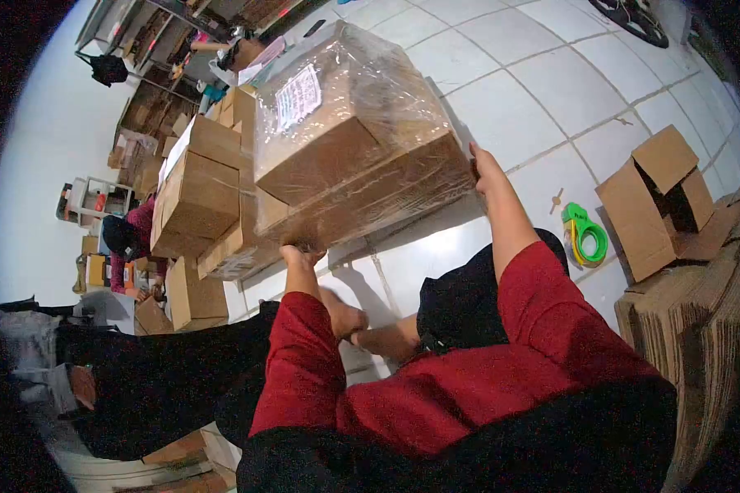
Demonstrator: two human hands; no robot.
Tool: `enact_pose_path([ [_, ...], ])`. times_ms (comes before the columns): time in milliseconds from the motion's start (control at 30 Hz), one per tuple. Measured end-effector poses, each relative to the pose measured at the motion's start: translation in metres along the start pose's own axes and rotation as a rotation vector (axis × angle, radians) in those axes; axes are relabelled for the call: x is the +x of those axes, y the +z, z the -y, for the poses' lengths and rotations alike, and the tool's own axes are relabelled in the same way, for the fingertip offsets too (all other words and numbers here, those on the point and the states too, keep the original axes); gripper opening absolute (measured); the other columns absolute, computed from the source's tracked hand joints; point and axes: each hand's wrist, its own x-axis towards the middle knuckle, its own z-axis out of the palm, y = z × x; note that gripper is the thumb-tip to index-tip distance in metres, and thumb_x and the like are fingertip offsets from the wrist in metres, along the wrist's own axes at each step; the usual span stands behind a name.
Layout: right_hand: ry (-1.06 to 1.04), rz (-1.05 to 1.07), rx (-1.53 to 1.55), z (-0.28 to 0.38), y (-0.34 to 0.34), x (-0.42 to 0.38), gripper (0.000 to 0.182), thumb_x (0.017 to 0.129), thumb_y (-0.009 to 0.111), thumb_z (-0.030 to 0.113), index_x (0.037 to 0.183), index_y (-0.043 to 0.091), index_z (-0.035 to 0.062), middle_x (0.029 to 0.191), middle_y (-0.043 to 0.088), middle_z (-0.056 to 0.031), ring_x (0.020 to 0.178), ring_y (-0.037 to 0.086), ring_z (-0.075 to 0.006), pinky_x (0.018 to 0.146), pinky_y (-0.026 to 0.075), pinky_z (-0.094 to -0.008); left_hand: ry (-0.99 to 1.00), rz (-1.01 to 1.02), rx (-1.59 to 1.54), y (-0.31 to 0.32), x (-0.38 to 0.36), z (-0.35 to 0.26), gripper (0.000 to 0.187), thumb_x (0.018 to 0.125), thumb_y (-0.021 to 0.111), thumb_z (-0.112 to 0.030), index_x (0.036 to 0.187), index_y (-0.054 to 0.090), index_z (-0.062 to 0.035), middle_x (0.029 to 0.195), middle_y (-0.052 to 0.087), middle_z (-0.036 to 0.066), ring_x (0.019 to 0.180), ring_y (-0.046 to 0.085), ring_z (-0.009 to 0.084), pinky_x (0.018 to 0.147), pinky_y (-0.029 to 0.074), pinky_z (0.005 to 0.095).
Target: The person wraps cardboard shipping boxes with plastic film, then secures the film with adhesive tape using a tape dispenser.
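A large cardboard parcel (358,135) wrapped in clear plastic film is held out in front of me, with a white label (298,99) on its upper left part. It looks like a smaller carton bundled on top of a wider one. My left hand (302,255) grips the parcel's near lower corner from below, most of its fingers hidden beneath. My right hand (487,170) holds the right end, thumb up along the side and the other fingers mostly hidden. To the left, stacked cardboard boxes (197,185) stand close to the parcel.
A green tape dispenser (585,234) lies on the tiled floor (543,99) at right. Beyond it are an opened carton (654,209) and piled flat cardboard (691,329). A co-worker (127,238) bends over at left. Shelves and a wheel (633,16) are farther back.
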Motion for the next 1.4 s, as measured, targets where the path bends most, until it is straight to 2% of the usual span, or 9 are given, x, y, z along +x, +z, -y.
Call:
enact_pose_path([
  [200,-0.099,0.130,-0.400,-0.008,-0.030,0.032,0.052,0.081,0.039,0.042,0.104,0.047,-0.0032,0.112,0.045,-0.0197,0.098,0.046,-0.0306,0.082,0.036,-0.0390,0.213,-0.254,0.229,-0.070,0.052,0.057,0.037,0.080,0.030,-0.037,0.098,0.047,-0.0095,0.081,0.051,0.010,0.060,0.047,0.0230,0.050,0.038,0.0461],
  [367,-0.219,-0.443,-0.558,-0.006,-0.028,-0.022,0.039,0.082,0.040,0.035,0.085,0.054,-0.0003,0.079,0.055,-0.0144,0.064,0.051,-0.0277,0.067,0.039,-0.0445,0.209,-0.075,0.468,-0.119,0.072,0.064,0.035,0.077,0.039,-0.040,0.101,0.044,-0.0149,0.103,0.046,-0.001,0.084,0.039,0.0186,0.071,0.030,0.0333],
  [567,0.497,-0.288,-1.416,-0.019,-0.068,-0.025,0.008,0.075,0.046,0.007,0.077,0.052,0.0014,0.069,0.052,-0.0111,0.053,0.052,-0.0244,0.048,0.045,-0.0372,-0.012,-0.139,0.438,-0.081,0.016,0.057,0.028,0.079,0.037,-0.037,0.098,0.046,-0.0177,0.099,0.048,0.001,0.090,0.043,0.0231,0.073,0.029,0.0404],
  [800,0.294,-0.169,-1.273,-0.030,-0.021,-0.080,0.024,0.072,0.042,0.005,0.094,0.046,-0.0047,0.079,0.055,-0.0191,0.062,0.053,-0.0299,0.050,0.045,-0.0399,0.078,-0.208,0.301,-0.093,0.022,0.057,0.034,0.078,0.044,-0.029,0.104,0.046,-0.0070,0.098,0.050,0.008,0.081,0.049,0.0211,0.068,0.038,0.0317],
  [900,-0.331,-0.031,-1.509,-0.068,-0.139,0.049,0.021,0.068,0.054,0.024,0.069,0.058,0.0043,0.064,0.054,-0.0124,0.052,0.047,-0.0253,0.052,0.039,-0.0377,0.233,0.018,0.635,-0.115,0.072,0.076,0.042,0.072,0.043,-0.016,0.112,0.039,-0.0031,0.100,0.050,0.012,0.082,0.050,0.0254,0.071,0.040,0.0314],
  [967,0.045,-0.040,-1.120,-0.069,-0.140,0.044,0.021,0.068,0.053,0.025,0.068,0.060,0.0045,0.068,0.055,-0.0153,0.059,0.051,-0.0255,0.055,0.041,-0.0390,0.399,0.208,0.934,-0.139,0.124,0.090,0.050,0.069,0.043,-0.006,0.118,0.035,-0.0005,0.102,0.049,0.015,0.083,0.050,0.0283,0.073,0.041,0.0312],
  [1067,0.433,0.086,-2.011,-0.038,-0.017,-0.039,0.025,0.072,0.050,0.021,0.092,0.058,0.0090,0.079,0.057,-0.0135,0.067,0.054,-0.0258,0.055,0.044,-0.0395,0.460,-0.078,0.820,-0.081,0.016,0.060,0.053,0.066,0.040,0.000,0.118,0.036,0.0000,0.115,0.044,0.017,0.102,0.045,0.0290,0.084,0.036,0.0306],
  [1233,-0.481,0.594,-2.096,-0.027,0.015,-0.114,0.030,0.076,0.047,0.018,0.105,0.054,0.0151,0.091,0.058,-0.0131,0.072,0.056,-0.0192,0.062,0.046,-0.0315,0.381,0.082,1.036,-0.083,0.000,0.012,0.057,0.063,0.038,0.003,0.119,0.033,0.0029,0.119,0.038,0.023,0.114,0.033,0.0319,0.093,0.028,0.0315],
  [1400,-0.987,0.077,-1.641,0.008,-0.025,-0.205,0.031,0.077,0.047,0.017,0.106,0.051,0.0070,0.102,0.053,-0.0151,0.094,0.051,-0.0294,0.084,0.038,-0.0347,1.355,-0.337,1.133,-0.047,-0.044,-0.013,0.056,0.066,0.048,-0.001,0.119,0.030,0.0066,0.121,0.035,0.024,0.114,0.031,0.0326,0.097,0.021,0.0330],
])
